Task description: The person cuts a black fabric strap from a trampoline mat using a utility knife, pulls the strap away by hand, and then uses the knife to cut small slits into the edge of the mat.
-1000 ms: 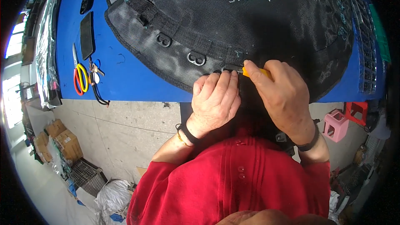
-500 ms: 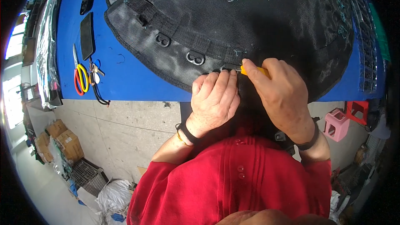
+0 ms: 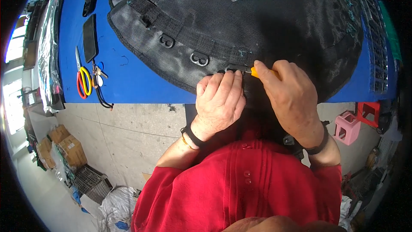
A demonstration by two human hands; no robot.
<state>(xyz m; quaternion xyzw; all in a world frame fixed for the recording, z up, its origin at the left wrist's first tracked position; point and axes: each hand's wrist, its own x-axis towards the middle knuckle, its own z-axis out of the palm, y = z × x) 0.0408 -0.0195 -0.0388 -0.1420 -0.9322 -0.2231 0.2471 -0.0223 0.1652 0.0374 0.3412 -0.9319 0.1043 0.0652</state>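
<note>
A round black mesh trampoline mat [image 3: 193, 13] with pale print lies across the blue table. Along its near rim, black ring fittings [image 3: 199, 59] sit on a webbing strip. My left hand [image 3: 221, 101] grips the mat's near edge, fingers together over the rim; the thumb is hidden. Its fingertips touch another black ring [image 3: 231, 68]. In my right hand [image 3: 294, 96] is a yellow-handled tool [image 3: 255, 72], held with the thumb along its handle. The tool's thin metal end points left and meets the webbing at that ring; its exact tip shape cannot be made out.
On the blue table [image 3: 141, 90] at left lie scissors [image 3: 83, 77] with red and yellow handles, keys [image 3: 99, 73], a phone [image 3: 90, 38] and a small black object [image 3: 89, 3]. Clear plastic wrap borders the far left. A pink stool [image 3: 346, 128] stands on the floor at right.
The tool and my right hand have shifted slightly to the right. The mat and my left hand have slid a little to the left.
</note>
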